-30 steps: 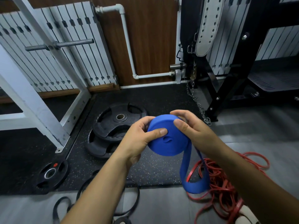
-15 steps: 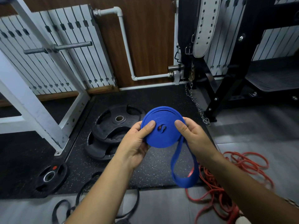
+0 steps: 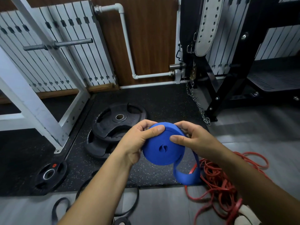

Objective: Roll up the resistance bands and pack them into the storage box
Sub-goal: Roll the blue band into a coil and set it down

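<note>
I hold the wide blue rubber resistance band (image 3: 162, 149), wound into a thick flat coil, in the air in front of me, above the near edge of the black speckled rubber floor mat (image 3: 162, 101). My left hand (image 3: 138, 141) grips the coil's left rim, thumb pressed on its face and fingers curled over the top. My right hand (image 3: 194, 138) grips the right rim the same way, thumb flat on the face. A short unrolled loop of the band hangs from the coil's lower right side.

Just beyond that loop, to my right, a tangled heap of thin red rubber bands (image 3: 219, 182) lies on the grey floor. Black rubber band loops (image 3: 131, 201) lie on the floor under my left forearm. To the left of the coil, two large black weight plates (image 3: 116, 127) are stacked on the mat, with a smaller black plate (image 3: 48, 174) nearer me. Further left stands a white steel rack frame (image 3: 32, 101).
</note>
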### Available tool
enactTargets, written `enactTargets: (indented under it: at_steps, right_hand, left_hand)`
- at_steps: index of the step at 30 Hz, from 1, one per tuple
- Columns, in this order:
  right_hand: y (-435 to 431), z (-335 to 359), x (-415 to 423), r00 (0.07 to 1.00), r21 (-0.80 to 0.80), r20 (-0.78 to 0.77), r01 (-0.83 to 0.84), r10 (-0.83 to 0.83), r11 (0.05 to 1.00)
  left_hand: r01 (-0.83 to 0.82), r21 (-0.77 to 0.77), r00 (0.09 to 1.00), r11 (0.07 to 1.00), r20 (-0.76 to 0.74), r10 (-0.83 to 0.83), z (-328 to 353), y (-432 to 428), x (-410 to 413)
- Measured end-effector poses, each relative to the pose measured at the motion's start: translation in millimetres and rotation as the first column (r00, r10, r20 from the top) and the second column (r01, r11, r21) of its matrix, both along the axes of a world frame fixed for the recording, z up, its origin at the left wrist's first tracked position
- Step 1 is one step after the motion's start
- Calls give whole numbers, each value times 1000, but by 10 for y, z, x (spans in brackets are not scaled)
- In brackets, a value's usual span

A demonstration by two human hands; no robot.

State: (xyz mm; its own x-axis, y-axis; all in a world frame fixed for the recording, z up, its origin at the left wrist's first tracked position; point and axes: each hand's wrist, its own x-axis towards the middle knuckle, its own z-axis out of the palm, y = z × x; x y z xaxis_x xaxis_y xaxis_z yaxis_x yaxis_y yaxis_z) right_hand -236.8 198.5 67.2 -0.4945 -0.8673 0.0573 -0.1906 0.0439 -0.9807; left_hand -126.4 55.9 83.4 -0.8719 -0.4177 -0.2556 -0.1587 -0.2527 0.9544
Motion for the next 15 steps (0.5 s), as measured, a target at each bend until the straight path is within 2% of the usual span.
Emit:
enactTargets:
  at_steps: [3, 10, 13, 15]
  right_hand:
    - [28, 26, -30, 1000, 14, -15, -25, 25, 1000]
    - [56, 40, -55, 1000, -8, -23, -10, 10, 1000]
    - [64, 21, -71, 993, -91, 110, 44, -34, 995]
    - [78, 20, -87, 974, -154, 225, 76, -40, 985]
  left_hand:
    - [22, -1, 1000, 1000, 0, -22, -10, 28, 4]
    - [101, -126, 994, 987, -17, -104, -22, 53, -7]
    - [38, -84, 997, 996, -66, -44, -30, 107, -32]
    - [-16, 33, 994, 999, -110, 20, -13, 121, -42]
